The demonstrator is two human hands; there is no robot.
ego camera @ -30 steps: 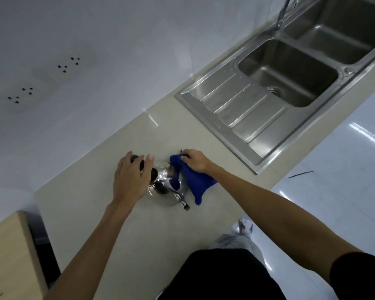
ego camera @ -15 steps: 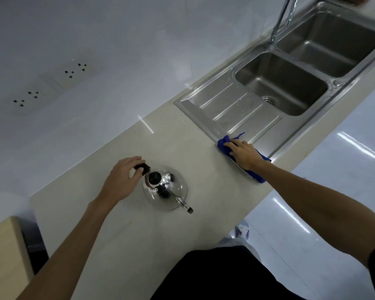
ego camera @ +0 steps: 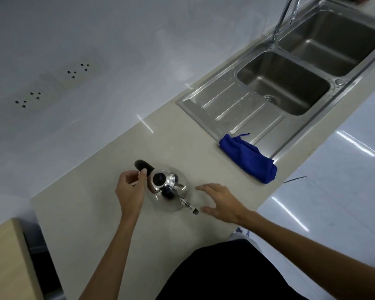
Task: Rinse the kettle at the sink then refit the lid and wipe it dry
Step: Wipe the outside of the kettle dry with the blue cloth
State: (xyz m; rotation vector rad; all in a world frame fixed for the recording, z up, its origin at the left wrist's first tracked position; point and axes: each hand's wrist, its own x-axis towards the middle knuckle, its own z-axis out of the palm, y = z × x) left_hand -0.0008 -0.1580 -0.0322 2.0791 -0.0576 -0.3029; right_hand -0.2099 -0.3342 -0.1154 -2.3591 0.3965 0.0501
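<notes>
A shiny steel kettle (ego camera: 171, 199) stands on the beige counter (ego camera: 91, 213), its lid with a black knob (ego camera: 159, 178) fitted, its black handle (ego camera: 142, 164) pointing away and its spout (ego camera: 191, 207) pointing toward me. My left hand (ego camera: 130, 192) is loosely curled just left of the kettle, with a fingertip touching the near end of the handle and nothing in its grasp. My right hand (ego camera: 222, 202) hovers open with spread fingers just right of the spout, apart from it. A crumpled blue cloth (ego camera: 249, 158) lies on the near corner of the sink's drainboard (ego camera: 232, 107).
The steel sink has two basins (ego camera: 284, 83) and a tap (ego camera: 283, 20) at the far right. Wall sockets (ego camera: 52, 85) sit on the white wall behind the counter. A wooden cabinet (ego camera: 4, 256) stands lower left, and glossy floor (ego camera: 333, 191) runs along the counter's right edge.
My right hand carried the blue cloth from the kettle to the drainboard, left it there and came back empty beside the spout. My left hand loosened from the handle.
</notes>
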